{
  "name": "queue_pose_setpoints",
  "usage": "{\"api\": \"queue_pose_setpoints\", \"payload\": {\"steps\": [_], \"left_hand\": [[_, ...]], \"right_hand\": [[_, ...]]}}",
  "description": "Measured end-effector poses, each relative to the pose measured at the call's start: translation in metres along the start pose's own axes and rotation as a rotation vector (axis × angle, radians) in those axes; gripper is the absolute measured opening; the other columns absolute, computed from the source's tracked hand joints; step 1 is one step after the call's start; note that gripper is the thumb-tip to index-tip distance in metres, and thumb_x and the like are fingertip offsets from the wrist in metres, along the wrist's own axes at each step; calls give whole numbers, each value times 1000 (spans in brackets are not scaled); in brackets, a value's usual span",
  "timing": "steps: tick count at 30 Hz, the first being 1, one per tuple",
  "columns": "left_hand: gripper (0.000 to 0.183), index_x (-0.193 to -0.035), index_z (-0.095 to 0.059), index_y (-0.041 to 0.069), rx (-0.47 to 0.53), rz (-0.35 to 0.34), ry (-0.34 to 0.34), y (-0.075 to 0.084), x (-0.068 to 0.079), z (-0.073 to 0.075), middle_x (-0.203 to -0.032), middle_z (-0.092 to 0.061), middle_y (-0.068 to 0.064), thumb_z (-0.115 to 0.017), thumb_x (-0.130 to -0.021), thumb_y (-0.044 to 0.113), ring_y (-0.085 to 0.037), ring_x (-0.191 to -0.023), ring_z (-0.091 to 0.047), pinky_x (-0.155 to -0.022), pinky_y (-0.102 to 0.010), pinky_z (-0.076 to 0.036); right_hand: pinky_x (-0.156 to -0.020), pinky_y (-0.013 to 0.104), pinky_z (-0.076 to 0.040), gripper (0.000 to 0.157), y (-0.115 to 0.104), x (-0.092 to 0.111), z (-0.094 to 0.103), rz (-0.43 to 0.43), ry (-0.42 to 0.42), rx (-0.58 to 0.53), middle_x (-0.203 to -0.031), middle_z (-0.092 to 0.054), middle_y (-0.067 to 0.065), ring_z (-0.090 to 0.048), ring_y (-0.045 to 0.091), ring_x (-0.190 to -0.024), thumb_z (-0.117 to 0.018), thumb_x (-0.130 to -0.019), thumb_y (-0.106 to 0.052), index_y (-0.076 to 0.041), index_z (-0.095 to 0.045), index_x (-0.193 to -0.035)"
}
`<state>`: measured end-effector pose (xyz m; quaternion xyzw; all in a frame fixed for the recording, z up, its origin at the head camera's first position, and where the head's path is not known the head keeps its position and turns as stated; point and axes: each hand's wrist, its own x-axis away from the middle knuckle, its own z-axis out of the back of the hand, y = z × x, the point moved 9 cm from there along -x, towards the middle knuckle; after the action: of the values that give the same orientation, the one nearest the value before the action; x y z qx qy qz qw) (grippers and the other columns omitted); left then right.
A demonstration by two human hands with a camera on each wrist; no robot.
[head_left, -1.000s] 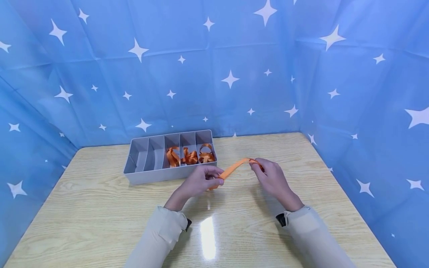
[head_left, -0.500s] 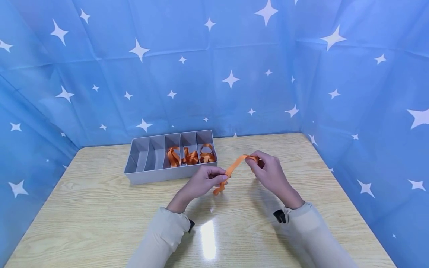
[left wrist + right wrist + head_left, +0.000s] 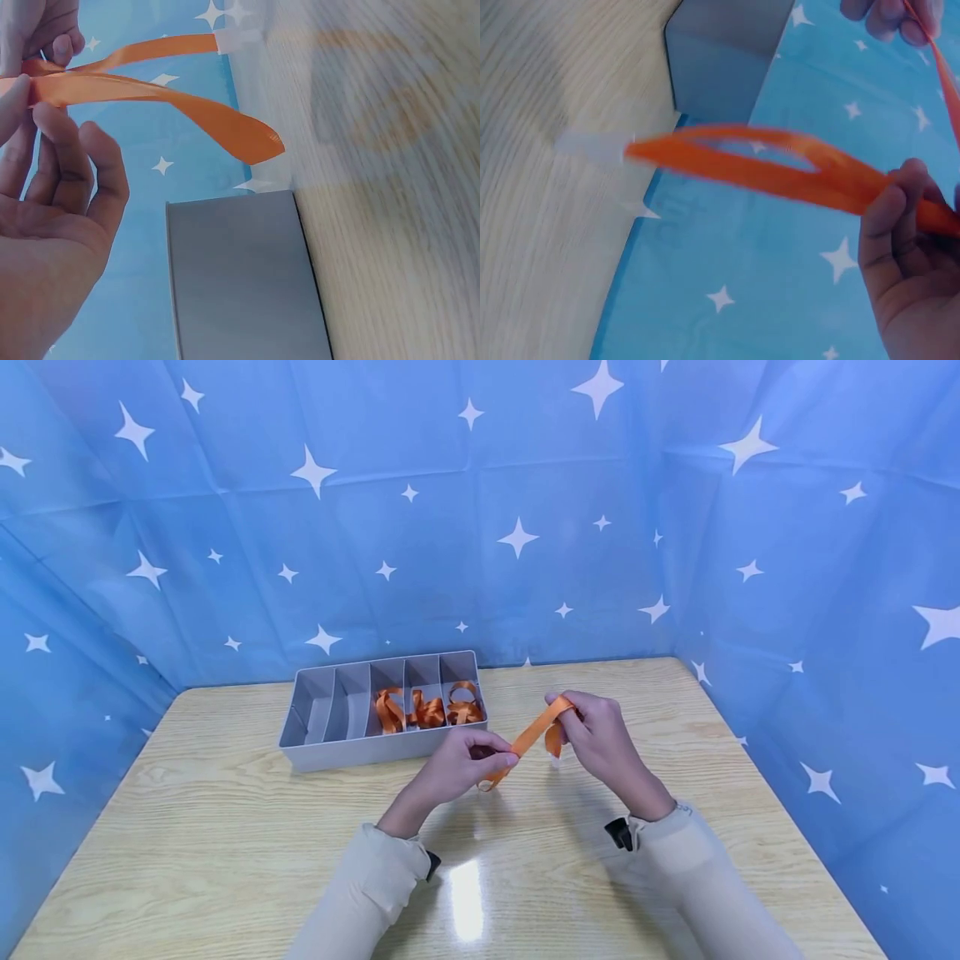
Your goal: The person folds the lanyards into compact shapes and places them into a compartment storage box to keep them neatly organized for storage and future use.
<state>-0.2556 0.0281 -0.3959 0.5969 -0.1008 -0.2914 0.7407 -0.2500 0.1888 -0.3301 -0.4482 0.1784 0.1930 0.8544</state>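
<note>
An orange ribbon [image 3: 538,728] stretches slantwise between my hands above the table. Its left part is pinched between thumb and fingers of my left hand [image 3: 459,767], and a loose end [image 3: 240,135] hangs past that hand. My right hand [image 3: 603,739] pinches it higher up. Below the right hand a folded length [image 3: 750,169] dangles, with a whitish see-through bit [image 3: 592,146] at its tip; what that is I cannot tell. Behind the left hand stands a grey compartment box [image 3: 367,752]. Curled orange ribbons [image 3: 427,712] lie in its three right-hand compartments.
The wooden table [image 3: 225,843] carries the box toward the back, left of centre. Blue cloth [image 3: 420,535] with white stars hangs behind and along both sides. A bright light reflection shows on the tabletop between the forearms.
My right hand has shifted slightly left, and the ribbon's tail now hangs below it. The left hand has moved slightly right along with its grip. The box stays put.
</note>
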Motion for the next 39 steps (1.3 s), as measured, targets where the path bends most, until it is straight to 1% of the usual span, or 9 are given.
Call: {"api": "queue_pose_setpoints", "payload": {"steps": [3,8,13,16,19,23,26,32,39], "left_hand": [[12,-95,-76,0,15,-24,14,3,0,0,-84,-67,-9,-72,-92,11,-14,-66,-54,-56,-24,-46],[10,-95,-77,0,41,-50,38,5,2,0,-85,-70,-8,-72,-92,8,-16,-66,-55,-56,-23,-45],[12,-98,-76,0,67,-71,96,7,2,-1,-88,-73,-9,-74,-90,8,-15,-68,-59,-58,-24,-48],[21,-107,-73,0,86,-93,140,10,2,-1,-87,-73,-11,-76,-88,7,-15,-68,-61,-59,-24,-50],[35,-119,-67,-1,107,-113,179,13,2,0,-85,-72,-13,-77,-86,5,-14,-69,-62,-60,-24,-50],[50,-132,-60,-2,125,-128,209,14,1,1,-85,-71,-13,-77,-85,4,-14,-69,-60,-61,-22,-48],[54,-136,-58,-1,127,-128,221,14,1,1,-85,-70,-13,-76,-85,3,-12,-68,-58,-61,-21,-46],[51,-136,-61,5,112,-121,228,13,0,0,-85,-70,-12,-76,-86,5,-14,-68,-58,-61,-21,-47],[40,-127,-66,0,68,-77,227,9,-2,-1,-88,-71,-13,-74,-89,7,-14,-71,-59,-64,-20,-48]], "right_hand": [[-43,27,-36,35,-3,-1,-2,4,-15,5,-58,-56,8,-44,14,-47,-53,-104,-19,-6,-66,-75],[-44,28,-38,33,-8,-2,-4,-16,-37,-31,-59,-57,10,-46,15,-49,-53,-105,-20,-8,-69,-78],[-44,28,-38,32,-18,-6,-4,-21,-50,-73,-58,-57,7,-46,16,-48,-53,-104,-18,-8,-71,-79],[-44,28,-37,32,-25,-8,-5,-26,-57,-93,-56,-57,4,-47,16,-48,-53,-105,-18,-8,-72,-81],[-44,29,-36,33,-30,-10,-5,-42,-62,-104,-56,-56,2,-47,17,-48,-52,-105,-20,-8,-72,-82],[-45,29,-37,34,-36,-12,-4,-56,-66,-123,-57,-56,2,-47,19,-49,-52,-105,-22,-8,-72,-81],[-46,29,-39,33,-40,-13,-5,-56,-75,-154,-58,-57,5,-49,21,-50,-53,-105,-21,-5,-72,-82],[-46,29,-39,35,-44,-14,-9,-54,-78,-177,-59,-58,14,-49,21,-50,-52,-105,-20,-2,-71,-81],[-43,29,-33,37,-48,-14,-15,-65,-93,-159,-62,-60,12,-48,21,-51,-52,-105,-25,-4,-72,-82]]}}
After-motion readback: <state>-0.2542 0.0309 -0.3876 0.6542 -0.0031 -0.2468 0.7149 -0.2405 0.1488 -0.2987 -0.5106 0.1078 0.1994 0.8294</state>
